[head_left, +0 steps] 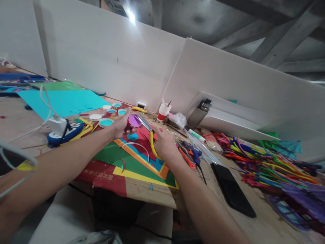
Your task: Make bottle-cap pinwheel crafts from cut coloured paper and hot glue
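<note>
My left hand (123, 124) is closed on a small round cup piece (134, 120) with a purple face and a reddish rim. In my right hand (164, 143) is a pair of scissors (145, 122) with yellow handles, its metal blades reaching to the edge of the purple face. Whether the blades touch it I cannot make out. Below both hands lies a stack of coloured sheets, with a green sheet (108, 155) and a yellow sheet (142, 177) showing. A thin white ring strip (146, 151) and a blue paper disc (132, 137) rest on the stack.
Several shallow round pieces with blue insides (106, 122) stand beyond my left forearm. To the right are a blue glue gun (196, 155), a black phone (232, 188) and many pipe cleaners (274, 162). A power strip (64, 133) sits left; paper cups (164, 111) stand behind.
</note>
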The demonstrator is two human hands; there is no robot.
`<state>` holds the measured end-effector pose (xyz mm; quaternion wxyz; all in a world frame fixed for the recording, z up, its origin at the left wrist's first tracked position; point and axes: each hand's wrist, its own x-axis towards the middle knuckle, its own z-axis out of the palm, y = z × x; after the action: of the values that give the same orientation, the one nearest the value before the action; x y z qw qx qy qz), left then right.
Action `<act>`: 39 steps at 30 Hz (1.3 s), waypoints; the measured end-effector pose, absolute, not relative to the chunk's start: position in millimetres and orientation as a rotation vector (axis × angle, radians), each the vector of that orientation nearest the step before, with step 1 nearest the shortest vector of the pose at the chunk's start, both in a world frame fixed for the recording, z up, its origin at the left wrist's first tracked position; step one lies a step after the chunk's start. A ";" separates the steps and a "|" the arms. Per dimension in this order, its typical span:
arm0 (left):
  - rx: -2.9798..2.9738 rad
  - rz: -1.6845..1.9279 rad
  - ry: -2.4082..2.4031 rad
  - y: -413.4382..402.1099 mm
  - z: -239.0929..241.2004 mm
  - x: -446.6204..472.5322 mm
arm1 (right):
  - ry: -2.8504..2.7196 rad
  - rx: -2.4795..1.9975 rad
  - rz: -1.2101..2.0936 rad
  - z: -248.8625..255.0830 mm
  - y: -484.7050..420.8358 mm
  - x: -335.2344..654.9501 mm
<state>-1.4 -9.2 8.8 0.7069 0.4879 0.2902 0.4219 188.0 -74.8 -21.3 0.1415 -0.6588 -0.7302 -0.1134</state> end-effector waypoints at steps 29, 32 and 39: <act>1.019 0.675 0.735 -3.1 18.3 -14.5 | -2.218 -1.853 -0.376 -17.6 -77.4 186.5; 1.000 0.667 0.737 -2.2 18.8 -16.1 | -2.224 -1.864 -0.376 -17.0 -78.0 186.1; 1.025 0.688 0.720 -0.3 16.7 -16.6 | -2.207 -1.895 -0.322 -17.9 -78.4 184.4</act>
<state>-16.6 -0.3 16.7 0.7553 0.4701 0.3300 0.3157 184.4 -78.4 -17.9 0.1072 -0.6438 -0.7497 -0.1093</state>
